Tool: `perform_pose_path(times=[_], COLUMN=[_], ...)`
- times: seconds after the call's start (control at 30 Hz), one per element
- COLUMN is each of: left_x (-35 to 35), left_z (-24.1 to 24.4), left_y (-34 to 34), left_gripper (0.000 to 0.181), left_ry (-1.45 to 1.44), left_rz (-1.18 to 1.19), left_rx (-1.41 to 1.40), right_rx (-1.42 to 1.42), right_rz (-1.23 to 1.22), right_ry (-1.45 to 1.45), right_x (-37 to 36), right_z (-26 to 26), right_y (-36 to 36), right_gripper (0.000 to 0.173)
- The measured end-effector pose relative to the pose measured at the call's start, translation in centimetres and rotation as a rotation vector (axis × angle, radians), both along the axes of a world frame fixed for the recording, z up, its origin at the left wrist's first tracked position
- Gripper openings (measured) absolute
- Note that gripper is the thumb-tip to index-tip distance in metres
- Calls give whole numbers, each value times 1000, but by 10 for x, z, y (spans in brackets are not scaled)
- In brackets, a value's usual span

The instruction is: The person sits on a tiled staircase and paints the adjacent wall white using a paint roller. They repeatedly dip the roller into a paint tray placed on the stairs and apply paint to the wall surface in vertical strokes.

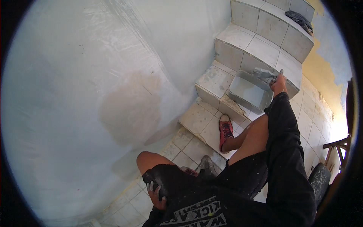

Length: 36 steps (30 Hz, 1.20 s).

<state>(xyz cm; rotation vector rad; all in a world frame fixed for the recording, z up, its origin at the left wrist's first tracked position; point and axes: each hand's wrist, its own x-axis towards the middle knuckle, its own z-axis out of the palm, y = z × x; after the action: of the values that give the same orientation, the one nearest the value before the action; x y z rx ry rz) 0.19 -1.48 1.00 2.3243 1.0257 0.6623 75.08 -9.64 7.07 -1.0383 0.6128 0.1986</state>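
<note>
My right hand [279, 82] grips the handle of a wide paintbrush [263, 73], whose bristle end is over the far rim of a rectangular tub [237, 98]. Pale, milky liquid [249, 91] lies inside the tub, which rests on a tiled stair step. From this angle I cannot tell whether the bristles touch the tub. My left hand [156, 195] rests on the leg of my black shorts [170, 176], fingers apart, with nothing in it.
White-tiled stairs [236, 34] rise at upper right, with a dark crumpled cloth [299, 20] on one step. A pale wall [71, 93] with a brownish patch [133, 110] fills the left. My red sneaker [226, 132] is on a lower step. A wooden frame [337, 146] stands at right.
</note>
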Motion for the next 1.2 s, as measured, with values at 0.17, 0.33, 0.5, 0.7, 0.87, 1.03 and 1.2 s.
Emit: perform_pose_path(times=[0.17, 0.33, 0.5, 0.7, 0.87, 1.03, 1.2], left_x=[2, 2, 0, 1, 0, 1, -1], left_z=[2, 4, 1, 3, 0, 1, -1], left_y=[0, 0, 0, 0, 2, 0, 1], left_gripper=[52, 54, 53, 52, 53, 53, 53], left_ry=[-20, 6, -20, -23, -13, -33, -15], left_rz=[0, -6, 5, -1, -14, 8, 9], left_rx=[10, 2, -23, -7, -8, -35, -20], right_rx=[-87, -79, -108, -241, -399, -587, -554], right_rz=[-69, -1, 4, 143, 486, 757, 851], right_ry=[-20, -63, -101, -104, -178, -220, -181], right_x=[0, 12, 4, 12, 33, 10, -2], right_z=[-1, -12, -7, -9, -41, -25, -13], right_y=[1, -3, 6, 6, -9, 6, 12], right_gripper=[45, 43, 43, 38, 30, 26, 24])
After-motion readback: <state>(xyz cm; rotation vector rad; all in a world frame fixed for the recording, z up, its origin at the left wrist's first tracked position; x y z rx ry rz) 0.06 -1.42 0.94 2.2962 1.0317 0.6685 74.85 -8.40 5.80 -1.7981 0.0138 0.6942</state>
